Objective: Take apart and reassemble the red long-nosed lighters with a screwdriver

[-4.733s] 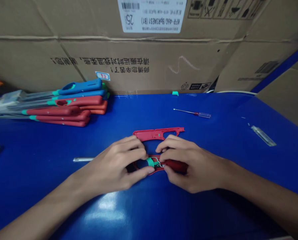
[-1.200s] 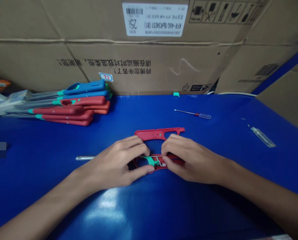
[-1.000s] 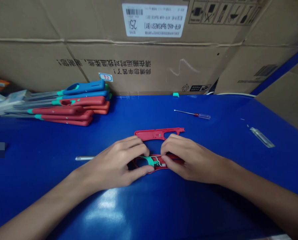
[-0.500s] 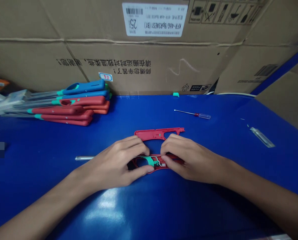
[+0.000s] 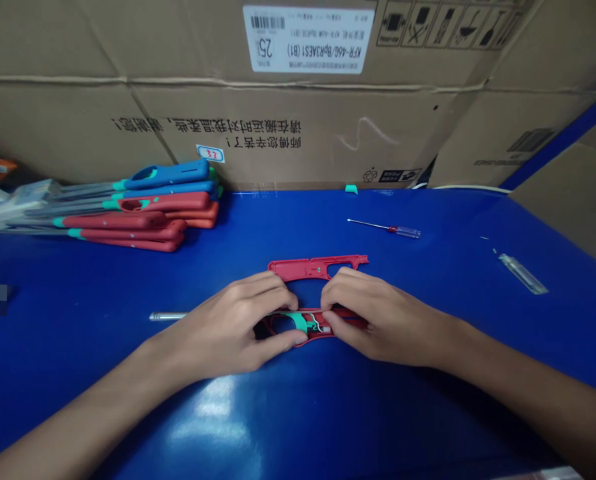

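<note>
An opened red lighter (image 5: 318, 337) of the long-nosed kind lies on the blue table, its inner parts uncovered. My left hand (image 5: 243, 323) grips it near the green trigger (image 5: 298, 323), thumb on the near edge and fingers on the far edge. My right hand (image 5: 378, 317) pinches the handle part, beside a thin white wire and a small pale piece. The metal tube (image 5: 165, 317) sticks out to the left from under my left hand. Just beyond both hands lies the loose red half shell (image 5: 303, 268), inner side up.
Several blue, red and orange lighters (image 5: 143, 220) are piled at the back left. A screwdriver (image 5: 403, 231) lies back right, with a clear tube-like piece (image 5: 523, 273) farther right. A green bit (image 5: 351, 189) sits by the cardboard box (image 5: 258, 160) along the back.
Almost nothing differs. Both hands keep the same grip on the red lighter, and the whole view has shifted very slightly.
</note>
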